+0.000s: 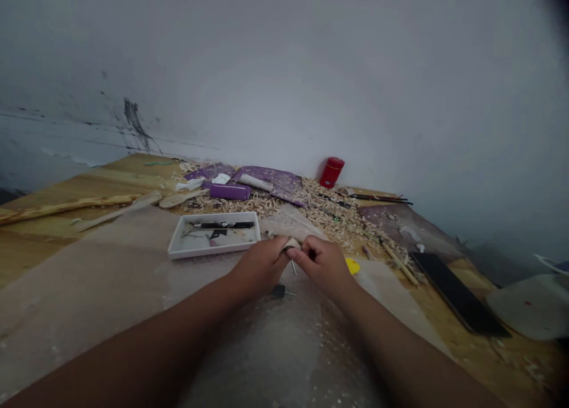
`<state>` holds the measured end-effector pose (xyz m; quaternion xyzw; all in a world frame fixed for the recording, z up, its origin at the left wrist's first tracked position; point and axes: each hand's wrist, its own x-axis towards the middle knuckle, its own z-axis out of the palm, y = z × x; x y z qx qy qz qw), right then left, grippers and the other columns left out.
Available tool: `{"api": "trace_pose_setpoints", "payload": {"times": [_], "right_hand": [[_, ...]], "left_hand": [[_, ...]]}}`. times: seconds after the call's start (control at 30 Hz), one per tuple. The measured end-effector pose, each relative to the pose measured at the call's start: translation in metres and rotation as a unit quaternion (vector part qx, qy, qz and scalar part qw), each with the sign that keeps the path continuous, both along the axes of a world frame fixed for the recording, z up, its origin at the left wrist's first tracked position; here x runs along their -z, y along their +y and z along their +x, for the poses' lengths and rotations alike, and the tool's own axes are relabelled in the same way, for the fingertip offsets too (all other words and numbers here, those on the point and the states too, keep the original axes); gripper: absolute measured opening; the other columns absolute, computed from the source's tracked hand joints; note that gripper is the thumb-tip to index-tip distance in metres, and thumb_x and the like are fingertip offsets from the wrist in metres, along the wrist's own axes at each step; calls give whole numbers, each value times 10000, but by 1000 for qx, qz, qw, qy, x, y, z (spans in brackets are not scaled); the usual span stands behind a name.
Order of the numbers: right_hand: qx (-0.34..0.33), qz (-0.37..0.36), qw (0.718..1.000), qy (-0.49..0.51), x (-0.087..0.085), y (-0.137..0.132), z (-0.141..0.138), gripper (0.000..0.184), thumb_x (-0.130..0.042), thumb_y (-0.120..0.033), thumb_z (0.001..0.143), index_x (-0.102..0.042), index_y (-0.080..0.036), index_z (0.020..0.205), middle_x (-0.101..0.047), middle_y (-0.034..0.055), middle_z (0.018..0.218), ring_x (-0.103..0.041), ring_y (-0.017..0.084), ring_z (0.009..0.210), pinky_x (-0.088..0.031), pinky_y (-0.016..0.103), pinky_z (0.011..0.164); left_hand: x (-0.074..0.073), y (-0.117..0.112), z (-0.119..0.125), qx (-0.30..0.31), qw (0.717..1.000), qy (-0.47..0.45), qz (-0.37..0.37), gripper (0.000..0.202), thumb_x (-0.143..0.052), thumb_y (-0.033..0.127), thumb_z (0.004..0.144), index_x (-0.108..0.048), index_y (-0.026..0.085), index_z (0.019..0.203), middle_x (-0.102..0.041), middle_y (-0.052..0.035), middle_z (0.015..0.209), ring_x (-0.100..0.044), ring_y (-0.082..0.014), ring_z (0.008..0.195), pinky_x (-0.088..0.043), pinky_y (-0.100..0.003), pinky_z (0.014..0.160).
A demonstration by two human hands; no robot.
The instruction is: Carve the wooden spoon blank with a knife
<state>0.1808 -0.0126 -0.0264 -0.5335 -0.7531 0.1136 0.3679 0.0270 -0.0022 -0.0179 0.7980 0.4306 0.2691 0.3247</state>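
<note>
My left hand [260, 265] and my right hand [323, 264] meet over the middle of the workbench, both with fingers closed. Between them is a small pale piece of wood [291, 243], gripped by my left hand. My right hand pinches a thin metal tool [294, 267] whose tip points down below the wood. A small dark object [279, 290] lies on the bench just under my hands. A yellow object [352, 265] peeks out behind my right hand.
A white tray [178, 249] with dark tools sits left of my hands. Wood shavings [329, 212], purple packaging [230, 191], a red canister [331, 172], carved wooden spoons [133, 206] and a black flat slab [457, 292] lie around. A grey wall stands behind.
</note>
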Motion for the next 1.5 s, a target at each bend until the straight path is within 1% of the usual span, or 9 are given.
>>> {"api": "trace_pose_setpoints", "payload": {"times": [0.17, 0.27, 0.47, 0.57, 0.87, 1.1, 1.27, 1.37, 1.5], "right_hand": [[21, -39, 999, 11, 4, -2, -9, 304, -480, -425, 765, -414, -194, 579, -427, -58, 458, -400, 80, 428, -271, 186, 423], [10, -78, 996, 38, 6, -3, -12, 259, -456, -406, 786, -423, -200, 632, -480, -58, 480, -429, 78, 405, -294, 182, 416], [-22, -72, 995, 61, 2, -1, -7, 28, -497, -210, 729, -511, -190, 714, -541, -41, 571, -473, 86, 485, -346, 184, 467], [-50, -55, 996, 48, 1, -2, -7, 103, -465, -128, 705, -548, -188, 714, -573, -32, 610, -490, 90, 531, -365, 192, 514], [-56, -84, 989, 108, 5, 0, -8, 49, -501, -215, 740, -530, -180, 760, -553, -27, 624, -501, 92, 571, -375, 204, 534], [-151, -220, 921, 284, 6, 6, -3, 325, -572, -325, 705, -459, -203, 985, -519, -32, 727, -528, 84, 567, -398, 201, 494], [-195, -274, 883, 328, 3, 8, 0, 203, -596, -319, 686, -472, -179, 767, -539, -40, 609, -541, 95, 572, -396, 214, 541], [-177, -258, 892, 326, 5, 11, 1, 207, -615, -313, 667, -465, -176, 709, -531, -44, 568, -505, 86, 523, -372, 209, 515], [-90, -178, 938, 284, 6, 11, 3, 189, -612, -302, 661, -476, -173, 636, -463, -56, 532, -418, 70, 481, -314, 193, 461]], "left_hand": [[4, -4, 8, -4, 973, -130, -192, 232, -307, 353, 803, -423, 189, 687, -429, 56, 485, -360, -70, 341, -261, -187, 345], [8, -3, 10, -13, 954, -187, -233, 190, -339, 347, 786, -403, 188, 702, -430, 62, 508, -362, -57, 325, -265, -169, 312], [8, 4, 7, -22, 945, -209, -252, 132, -374, 308, 763, -381, 190, 704, -421, 76, 485, -358, -44, 311, -276, -153, 311], [6, 4, 7, -21, 941, -226, -249, 144, -371, 322, 770, -383, 187, 720, -435, 70, 506, -362, -42, 313, -283, -158, 313], [6, 4, 3, -6, 962, -211, -174, 162, -398, 336, 786, -403, 175, 763, -452, 60, 515, -378, -44, 364, -298, -158, 351], [-4, -2, 3, 24, 943, -247, -223, 242, -397, 326, 798, -362, 220, 1014, -458, 72, 527, -359, -47, 344, -262, -146, 322], [-3, -2, 3, 47, 945, -235, -222, 237, -397, 309, 799, -356, 218, 1015, -455, 74, 528, -368, -44, 344, -262, -138, 322], [-2, -1, 3, 56, 945, -238, -217, 241, -387, 327, 805, -345, 217, 1016, -452, 79, 532, -351, -38, 335, -261, -138, 319], [-2, 0, 3, 73, 947, -224, -218, 266, -376, 371, 810, -329, 223, 1026, -441, 78, 571, -337, -33, 343, -261, -147, 323]]}}
